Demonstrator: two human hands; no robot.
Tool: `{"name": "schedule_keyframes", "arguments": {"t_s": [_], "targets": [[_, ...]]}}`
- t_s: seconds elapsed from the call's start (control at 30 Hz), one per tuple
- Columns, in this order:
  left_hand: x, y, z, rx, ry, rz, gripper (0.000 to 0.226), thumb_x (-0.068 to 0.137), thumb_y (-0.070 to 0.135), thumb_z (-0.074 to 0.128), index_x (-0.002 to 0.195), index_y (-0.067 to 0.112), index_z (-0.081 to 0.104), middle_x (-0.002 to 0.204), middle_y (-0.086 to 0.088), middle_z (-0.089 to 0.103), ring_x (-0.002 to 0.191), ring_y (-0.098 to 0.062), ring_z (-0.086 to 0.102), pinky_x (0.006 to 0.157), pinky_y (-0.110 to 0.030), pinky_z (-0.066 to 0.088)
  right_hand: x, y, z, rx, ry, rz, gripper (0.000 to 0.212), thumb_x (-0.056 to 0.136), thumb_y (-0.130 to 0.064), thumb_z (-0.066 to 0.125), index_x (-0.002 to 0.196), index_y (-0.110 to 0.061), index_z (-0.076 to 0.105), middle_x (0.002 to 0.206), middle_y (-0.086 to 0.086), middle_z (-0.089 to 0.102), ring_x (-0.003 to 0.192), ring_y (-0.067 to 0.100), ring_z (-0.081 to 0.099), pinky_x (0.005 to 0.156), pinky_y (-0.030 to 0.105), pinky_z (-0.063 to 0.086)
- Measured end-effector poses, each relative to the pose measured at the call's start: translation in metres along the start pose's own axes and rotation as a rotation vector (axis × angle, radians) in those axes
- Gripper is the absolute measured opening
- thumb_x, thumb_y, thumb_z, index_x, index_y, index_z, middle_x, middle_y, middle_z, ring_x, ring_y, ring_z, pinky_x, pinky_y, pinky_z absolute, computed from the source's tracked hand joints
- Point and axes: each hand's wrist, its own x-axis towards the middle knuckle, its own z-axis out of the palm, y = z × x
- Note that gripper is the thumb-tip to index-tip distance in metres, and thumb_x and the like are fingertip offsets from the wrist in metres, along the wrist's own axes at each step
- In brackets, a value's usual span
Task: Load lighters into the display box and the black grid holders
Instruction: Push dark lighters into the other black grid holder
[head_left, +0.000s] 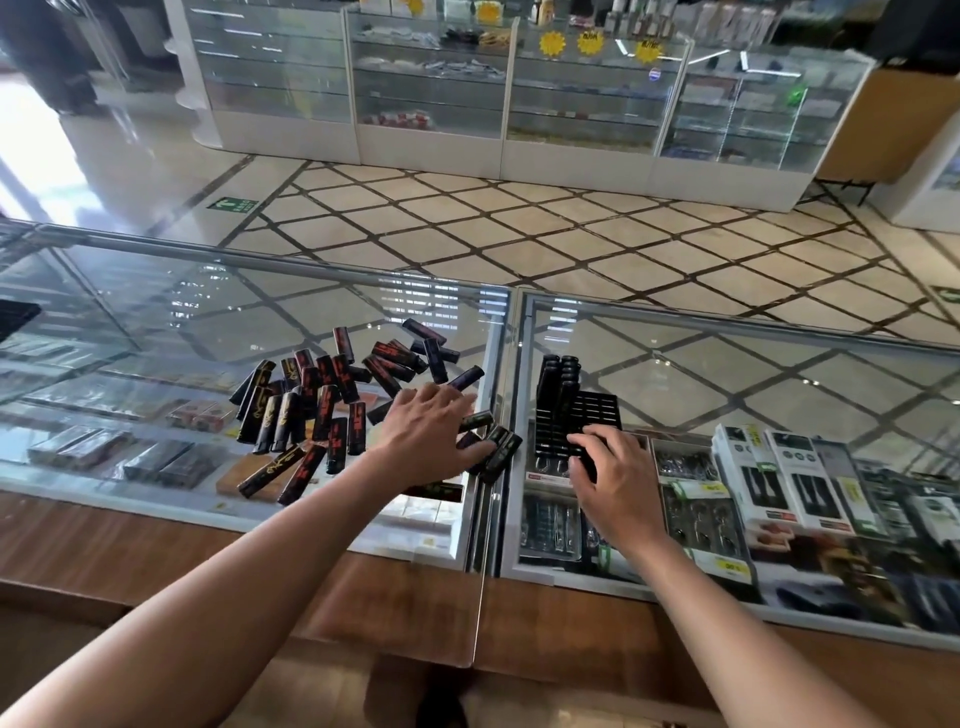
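Glass counter (208, 322), lighters (322, 405) piled mid-frame. My left hand (426, 431) is spread over a few, probably just touching. My right hand (613, 467) curls round the black grid holder (592, 410), center-right.

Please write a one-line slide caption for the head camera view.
Left hand reaches into loose slim black lighters on glass counter; right hand touches partly filled black plastic grid holder.

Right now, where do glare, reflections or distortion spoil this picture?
Head view: harsh glare washes out the floor at far left; the glass counter carries striped reflections; the wide-angle lens bends its far rail; the loose lighters look fairly sharp.
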Motion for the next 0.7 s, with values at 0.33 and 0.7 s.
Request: {"name": "schedule_keyframes", "arguments": {"t_s": [0.33, 0.7], "targets": [[0.023, 0.035, -0.004, 0.028, -0.217, -0.058, 0.088, 0.078, 0.072, 0.061, 0.141, 0.014, 0.043, 0.141, -0.014, 0.045, 0.134, -0.033, 0.040, 0.105, -0.049, 0.044, 0.001, -0.002, -0.001, 0.001, 0.001, 0.002, 0.044, 0.100, -0.042, 0.041, 0.129, -0.022, 0.067, 0.129, -0.005, 0.060, 0.124, 0.013, 0.052, 0.105, 0.037, 0.041], [0.027, 0.027, 0.006, -0.070, -0.242, -0.056, 0.059, 0.085, 0.022, 0.063, 0.137, 0.012, 0.037, 0.124, -0.012, 0.045, 0.118, -0.032, 0.047, 0.092, -0.041, 0.053, 0.000, -0.002, -0.001, 0.005, 0.005, -0.004, 0.043, 0.100, -0.042, 0.041, 0.129, -0.021, 0.067, 0.128, -0.003, 0.060, 0.124, 0.015, 0.053, 0.104, 0.039, 0.042]]}}
